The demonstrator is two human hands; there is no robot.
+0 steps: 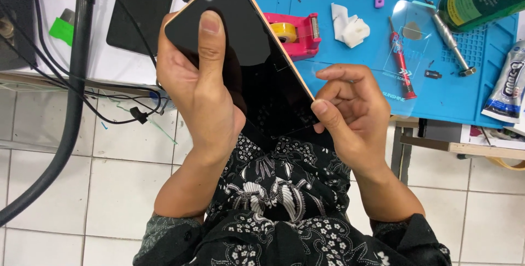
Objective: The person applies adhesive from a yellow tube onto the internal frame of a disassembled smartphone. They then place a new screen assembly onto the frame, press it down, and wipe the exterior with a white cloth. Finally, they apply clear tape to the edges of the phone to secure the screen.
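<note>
Left hand [199,88] is closed around the smartphone [257,63], thumb pressed on its dark glass. Right hand [350,107], loosely curled, pinches the phone's lower right edge. Risk: held clear of the blue mat [350,41], a slackened grip drops it onto the tiles.

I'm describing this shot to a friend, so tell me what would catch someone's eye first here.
First, the phone with its dark glossy screen and peach-coloured rim, held up at the centre: the left hand grips it with the thumb pressed on the glass, while the right hand pinches at its right edge. Behind, the bright blue work mat stands out at the upper right, with a pink tape dispenser and a red screwdriver on it.
</note>
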